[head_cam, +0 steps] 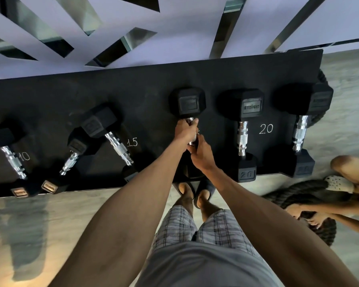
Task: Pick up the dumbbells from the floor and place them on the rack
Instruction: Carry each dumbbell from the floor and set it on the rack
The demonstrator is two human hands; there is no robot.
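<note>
Both hands on one dumbbell
Arms stretched down, left hand (184, 130) and right hand (202, 155) grip the chrome handle of a black hexagonal rubber dumbbell (188, 102) over the flat black rack (133, 90).

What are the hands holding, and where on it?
Both hands, left hand and right hand, grip one dumbbell by its metal handle, between the heads.

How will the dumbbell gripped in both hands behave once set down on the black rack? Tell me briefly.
The dumbbell is probably heavy for its size: the left hand and right hand both grip its chrome handle. Its flat-sided hexagonal heads should stop it rolling on the rack. It looks rigid, so it should not flex.
</note>
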